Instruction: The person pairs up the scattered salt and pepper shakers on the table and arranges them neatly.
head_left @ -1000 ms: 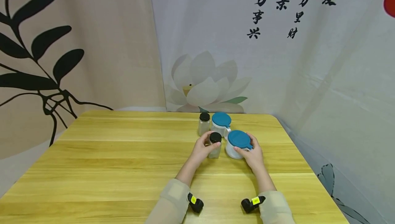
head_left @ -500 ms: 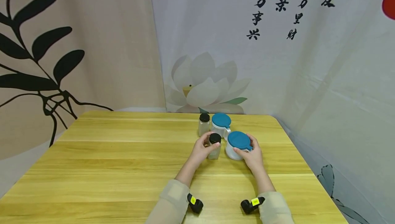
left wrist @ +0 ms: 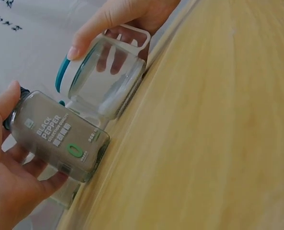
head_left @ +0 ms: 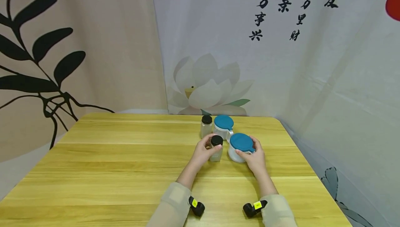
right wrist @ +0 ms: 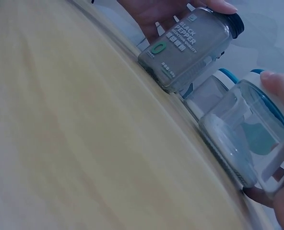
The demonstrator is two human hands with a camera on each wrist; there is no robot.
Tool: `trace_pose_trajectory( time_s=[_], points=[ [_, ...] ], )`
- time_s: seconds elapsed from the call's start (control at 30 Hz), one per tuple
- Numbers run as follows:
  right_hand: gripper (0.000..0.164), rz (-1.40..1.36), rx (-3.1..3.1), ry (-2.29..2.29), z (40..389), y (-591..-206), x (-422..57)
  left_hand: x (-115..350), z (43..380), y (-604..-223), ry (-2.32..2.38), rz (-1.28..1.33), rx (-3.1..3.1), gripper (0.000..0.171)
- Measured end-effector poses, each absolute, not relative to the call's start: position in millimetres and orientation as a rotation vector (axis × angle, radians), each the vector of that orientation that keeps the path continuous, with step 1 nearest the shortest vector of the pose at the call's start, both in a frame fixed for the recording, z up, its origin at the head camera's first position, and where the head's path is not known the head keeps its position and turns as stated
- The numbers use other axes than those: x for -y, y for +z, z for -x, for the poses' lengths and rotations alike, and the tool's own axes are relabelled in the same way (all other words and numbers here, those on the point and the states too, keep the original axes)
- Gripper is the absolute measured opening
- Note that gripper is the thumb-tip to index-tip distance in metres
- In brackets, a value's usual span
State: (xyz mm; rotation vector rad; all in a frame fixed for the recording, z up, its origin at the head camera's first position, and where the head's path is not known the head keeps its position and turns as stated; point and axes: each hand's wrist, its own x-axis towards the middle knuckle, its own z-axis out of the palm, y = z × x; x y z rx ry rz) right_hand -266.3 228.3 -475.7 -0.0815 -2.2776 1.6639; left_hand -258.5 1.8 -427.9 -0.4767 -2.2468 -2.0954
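Note:
My left hand [head_left: 201,152] grips a black pepper bottle [left wrist: 60,136], thumb and fingers about its black cap and upper body. The bottle stands upright on the table, its printed label showing in both wrist views. To its right, my right hand [head_left: 258,157] holds a clear seasoning jar [head_left: 241,142] with a blue lid and a side handle. In the left wrist view the right thumb lies by the lid rim, while other fingers show behind the glass. White contents cover the jar's bottom [right wrist: 226,141]. A small gap separates bottle and jar.
Behind them stand a second black-capped bottle [head_left: 206,127] and another blue-lidded jar [head_left: 223,123] with a handle, close together near the far edge of the wooden table [head_left: 125,171]. A printed cloth backdrop [head_left: 281,74] hangs just beyond that edge.

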Motion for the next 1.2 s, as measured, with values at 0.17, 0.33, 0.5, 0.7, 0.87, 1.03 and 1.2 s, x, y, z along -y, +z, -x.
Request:
trace_pose_trajectory(
  time_s=[0.17,0.33,0.5,0.7,0.87,1.03,1.2],
  points=[
    [0.083,0.083,2.233,1.669,268,-473,-227,0,260,-425,-2.092,0.502,2.229,0.044],
    [0.083,0.084,2.212,1.678,267,-470,-224,2,259,-421,-2.084,0.544,2.206,0.044],
    [0.082,0.083,2.199,1.688,266,-468,-221,4,258,-416,-2.078,0.563,2.184,0.042],
    [0.083,0.092,2.203,1.681,265,-465,-218,8,257,-411,-2.081,0.562,2.174,0.043],
    [0.082,0.106,2.201,1.686,264,-463,-215,11,257,-409,-2.083,0.547,2.178,0.044],
    [0.083,0.09,2.186,1.694,262,-460,-212,12,258,-408,-2.085,0.551,2.158,0.044],
    [0.083,0.108,2.191,1.678,260,-459,-209,13,255,-406,-2.082,0.569,2.154,0.043]
  ],
)
